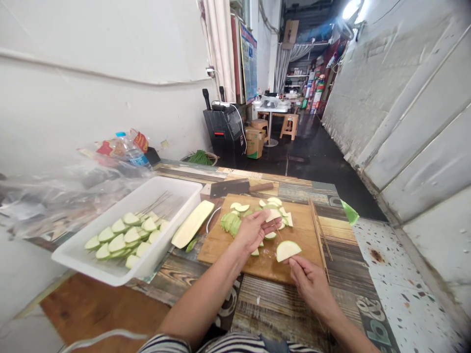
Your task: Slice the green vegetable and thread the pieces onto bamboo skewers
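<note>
My left hand (253, 229) is over the wooden cutting board (221, 245), fingers pinched on a pale green vegetable slice (273, 214) from the loose pile. My right hand (309, 279) is at the board's near edge, closed on a thin bamboo skewer that carries a half-round slice (287, 249) on its tip. A fanned stack of slices (231, 223) lies left of my left hand. More loose slices (274, 202) lie at the far side of the board.
A white plastic tray (172, 193) on the left holds several skewered slices. A long vegetable half (193, 223) leans on its corner. A cleaver (235, 187) lies behind the board; spare skewers (319, 230) lie along its right edge. Plastic bags and a bottle (128, 147) are far left.
</note>
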A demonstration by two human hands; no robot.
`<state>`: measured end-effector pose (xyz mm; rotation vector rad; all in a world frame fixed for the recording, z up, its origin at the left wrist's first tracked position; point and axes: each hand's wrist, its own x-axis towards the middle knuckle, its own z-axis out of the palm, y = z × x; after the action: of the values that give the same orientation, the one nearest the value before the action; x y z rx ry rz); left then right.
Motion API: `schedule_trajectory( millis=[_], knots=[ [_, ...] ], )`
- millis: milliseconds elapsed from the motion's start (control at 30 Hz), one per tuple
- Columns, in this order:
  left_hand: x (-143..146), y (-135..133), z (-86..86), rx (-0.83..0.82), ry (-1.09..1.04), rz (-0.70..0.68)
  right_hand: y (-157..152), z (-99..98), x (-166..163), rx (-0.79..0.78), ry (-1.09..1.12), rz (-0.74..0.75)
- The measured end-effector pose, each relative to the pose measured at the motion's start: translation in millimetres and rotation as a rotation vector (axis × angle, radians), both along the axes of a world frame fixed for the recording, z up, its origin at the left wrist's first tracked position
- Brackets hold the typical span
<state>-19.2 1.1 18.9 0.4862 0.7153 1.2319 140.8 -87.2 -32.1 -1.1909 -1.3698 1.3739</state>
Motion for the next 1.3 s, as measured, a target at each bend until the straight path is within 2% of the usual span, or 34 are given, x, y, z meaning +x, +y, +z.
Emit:
schedule_trajectory(
  millis=[67, 200, 300, 367, 533, 633, 667, 733, 867, 933, 967, 1033, 1133, 1200, 1300],
  knots=[
    [-0.2, -0.9, 1.1, 0.018, 0.005, -0.015, 0.3, 1.1, 0.2, -0.087, 0.093, 0.016],
    [-1.2, -2.2, 3.9, 0.039, -0.01, -0.036, 4.6, 5.1, 6.9, -0.394, 0.452, 0.14],
    [-1.5, -3.4, 6.2, 0.053, -0.045, -0.056, 8.6, 10.4, 12.4, -0.477, 0.599, 0.247],
    [-1.1, -4.1, 7.1, 0.062, -0.06, -0.058, 9.5, 13.8, 13.3, -0.356, 0.438, 0.202],
    [2.6, -6.5, 6.3, 0.112, -0.032, -0.016, 7.8, 13.9, 12.7, 0.229, -0.184, -0.148],
    [5.5, -9.3, 6.2, 0.128, -0.001, 0.022, 7.8, 11.3, 13.9, 0.422, -0.384, -0.216],
    [6.2, -10.3, 6.6, 0.131, 0.004, 0.029, 8.1, 11.0, 14.2, 0.437, -0.396, -0.207],
    [6.9, -12.0, 8.1, 0.135, 0.008, 0.026, 8.6, 11.5, 14.6, 0.31, -0.276, -0.126],
    [5.4, -13.2, 11.7, 0.135, 0.022, -0.005, 10.1, 18.3, 14.9, -0.244, 0.197, 0.151],
    [4.5, -13.0, 11.7, 0.14, 0.023, -0.021, 10.5, 23.6, 13.8, -0.39, 0.352, 0.224],
    [4.5, -12.9, 10.9, 0.144, 0.02, -0.024, 10.5, 25.8, 12.5, -0.4, 0.369, 0.223],
    [6.2, -13.3, 7.8, 0.147, 0.017, -0.013, 9.8, 28.0, 9.3, -0.291, 0.267, 0.14],
    [13.6, -16.3, 1.7, 0.144, 0.041, -0.006, 8.6, 24.1, 5.4, 0.093, -0.093, -0.081],
    [20.1, -19.4, -0.6, 0.143, 0.068, -0.002, 8.5, 19.1, 5.1, 0.295, -0.286, -0.17],
    [27.2, -23.2, 0.0, 0.12, 0.095, 0.022, 9.1, 15.3, 6.7, 0.37, -0.383, -0.179]
  ],
)
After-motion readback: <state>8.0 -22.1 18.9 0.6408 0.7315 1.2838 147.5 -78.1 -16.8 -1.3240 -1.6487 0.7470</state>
